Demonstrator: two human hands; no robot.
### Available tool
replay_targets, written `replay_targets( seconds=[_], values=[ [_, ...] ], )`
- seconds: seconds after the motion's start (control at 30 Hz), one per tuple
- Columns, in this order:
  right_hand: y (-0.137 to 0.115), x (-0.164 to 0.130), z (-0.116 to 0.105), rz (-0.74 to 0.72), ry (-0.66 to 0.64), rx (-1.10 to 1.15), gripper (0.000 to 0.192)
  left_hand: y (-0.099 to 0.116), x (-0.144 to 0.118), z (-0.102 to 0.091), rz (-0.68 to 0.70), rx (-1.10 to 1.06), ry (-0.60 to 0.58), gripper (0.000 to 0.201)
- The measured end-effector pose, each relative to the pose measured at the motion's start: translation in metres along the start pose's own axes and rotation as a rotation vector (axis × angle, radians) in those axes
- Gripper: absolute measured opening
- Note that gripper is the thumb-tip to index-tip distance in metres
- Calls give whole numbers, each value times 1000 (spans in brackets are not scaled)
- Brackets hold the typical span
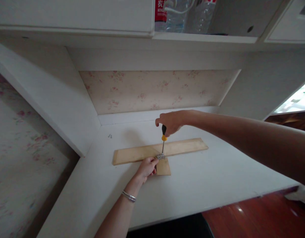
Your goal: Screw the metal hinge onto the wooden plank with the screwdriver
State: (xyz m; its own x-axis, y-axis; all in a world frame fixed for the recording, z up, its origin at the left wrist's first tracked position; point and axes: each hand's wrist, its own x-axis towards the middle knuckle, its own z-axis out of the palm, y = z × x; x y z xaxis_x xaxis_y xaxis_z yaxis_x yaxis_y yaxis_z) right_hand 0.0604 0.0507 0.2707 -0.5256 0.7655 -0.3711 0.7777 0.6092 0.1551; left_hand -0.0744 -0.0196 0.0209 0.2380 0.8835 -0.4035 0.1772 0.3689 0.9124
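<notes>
White desk surface is filling the lower half of the frame, boxed in by white side panels, with floral wallpaper lying behind at centre. Long pale wooden strip is lying flat across mid-frame; a short wooden piece is butting against its near edge. Right hand is closing fully around the black-and-yellow screwdriver, holding it upright, tip down on the small metal hinge at the joint. Left hand is pressing down beside the hinge, fingers curled; silver bracelet on the wrist. Two tiny screws are lying left of centre.
</notes>
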Motion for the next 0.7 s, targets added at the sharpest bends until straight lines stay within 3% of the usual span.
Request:
replay_targets(
  seconds=[0.17, 0.27, 0.5, 0.7],
  values=[
    [-3, 4, 2, 164, -95, -23, 56, 2, -2, 1, -3, 7, 9, 22],
    [-3, 0, 0, 53, -76, -76, 33, 3, -3, 1, 9, 20, 10, 22],
    [4, -11, 6, -205, 58, -131, 27, 2, -5, 4, 52, 97, 43, 25],
    [13, -18, 9, -276, 165, -78, 32, -4, -4, 10, 104, 198, 101, 34]
  ],
)
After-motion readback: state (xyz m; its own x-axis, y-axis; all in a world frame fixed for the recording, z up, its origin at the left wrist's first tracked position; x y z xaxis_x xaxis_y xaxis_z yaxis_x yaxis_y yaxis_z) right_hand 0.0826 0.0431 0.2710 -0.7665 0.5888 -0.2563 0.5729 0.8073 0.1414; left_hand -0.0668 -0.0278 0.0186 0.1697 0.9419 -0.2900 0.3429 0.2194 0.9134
